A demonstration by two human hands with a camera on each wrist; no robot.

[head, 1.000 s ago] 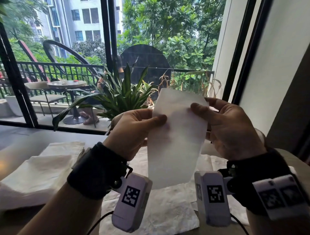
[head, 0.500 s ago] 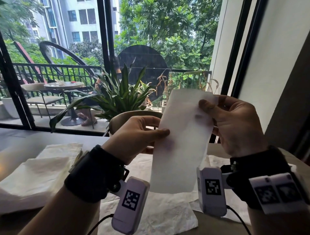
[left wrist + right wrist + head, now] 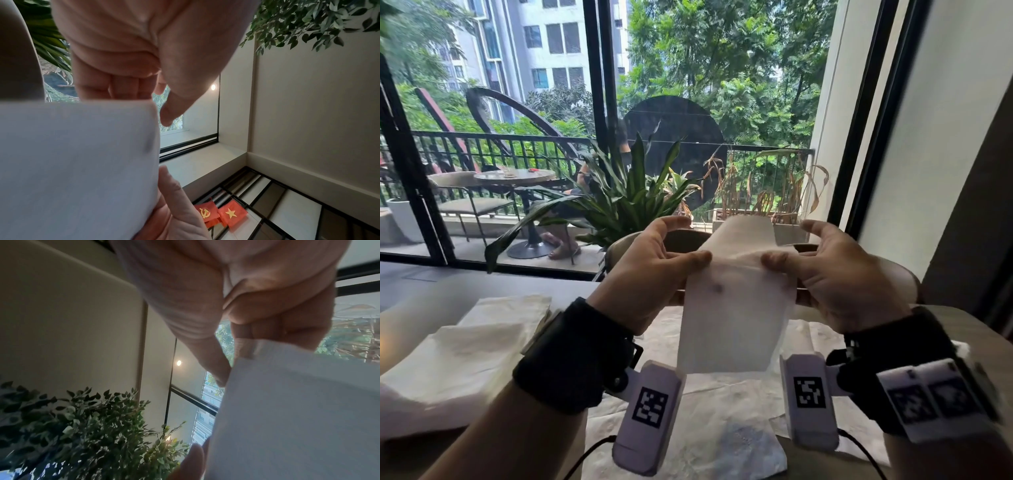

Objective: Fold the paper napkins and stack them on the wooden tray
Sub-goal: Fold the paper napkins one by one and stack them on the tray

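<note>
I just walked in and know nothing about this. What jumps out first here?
A white napkin held up mid-air at centre, the left hand and right hand pinching its side edges, its top bending away. Behind it stands a leafy potted plant by the window; more napkins lie on the table at left.

Held napkin [image 3: 736, 318]: thin white paper, matt, translucent against the window light. Napkins lower left [image 3: 465, 349]: soft, crinkled paper, matt. Sheet at lower centre [image 3: 688, 435]: rough, creased paper. Wrist bands [image 3: 571, 353]: black matt cloth. Tag housings [image 3: 649, 416]: smooth white plastic. Railing upper left [image 3: 493, 150]: dark metal. Table [image 3: 410, 298]: smooth, slight sheen.
</note>
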